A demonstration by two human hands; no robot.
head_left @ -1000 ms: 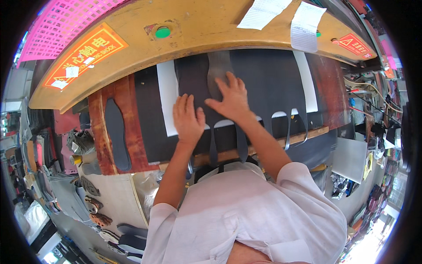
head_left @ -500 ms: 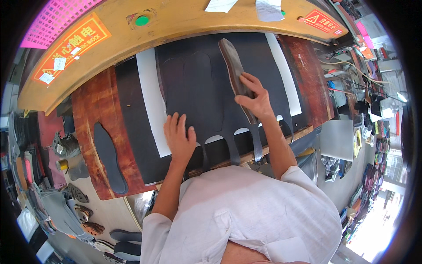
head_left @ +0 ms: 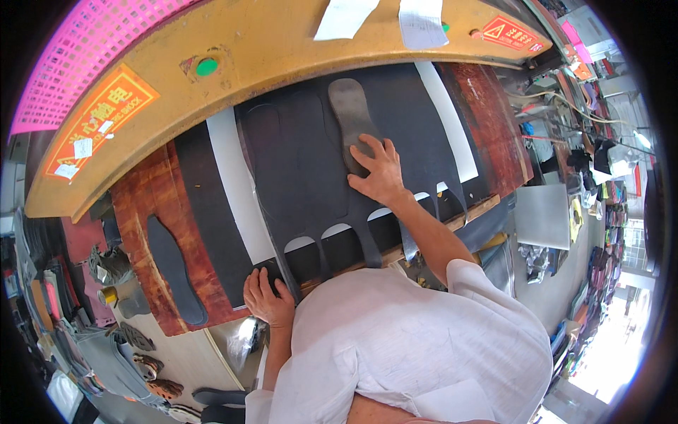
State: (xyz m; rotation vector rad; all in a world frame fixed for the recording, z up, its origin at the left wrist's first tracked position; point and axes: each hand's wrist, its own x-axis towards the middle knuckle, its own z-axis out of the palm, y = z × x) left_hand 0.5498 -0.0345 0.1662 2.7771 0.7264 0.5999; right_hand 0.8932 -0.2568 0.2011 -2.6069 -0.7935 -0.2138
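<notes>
Head view: the die [head_left: 348, 106], sole-shaped, lies flat on the black sheet [head_left: 300, 169], right of a sole outline [head_left: 323, 116] marked in it. The close placing appears to leave little sheet between the two.

The right hand [head_left: 381, 169] is at the die's near end. Its grip is part-open, fingers spread over the top and thumb at the left edge, seemingly to steady or align it. Whether the thumb clamps the edge cannot be told.

The left hand [head_left: 268, 298] is at the table's near side, by the corner of the white board [head_left: 229, 169]. Its grip is loosely open with nothing seen in it; the arm appears merely propped.

The board underlies the sheet, presumably as backing, above a dark mat [head_left: 200, 191] on the wooden table [head_left: 487, 106]. A dark insole [head_left: 176, 272] lies at the left, apart from the sheet, apparently out of the way. The yellow beam [head_left: 268, 67] spans the far side.
</notes>
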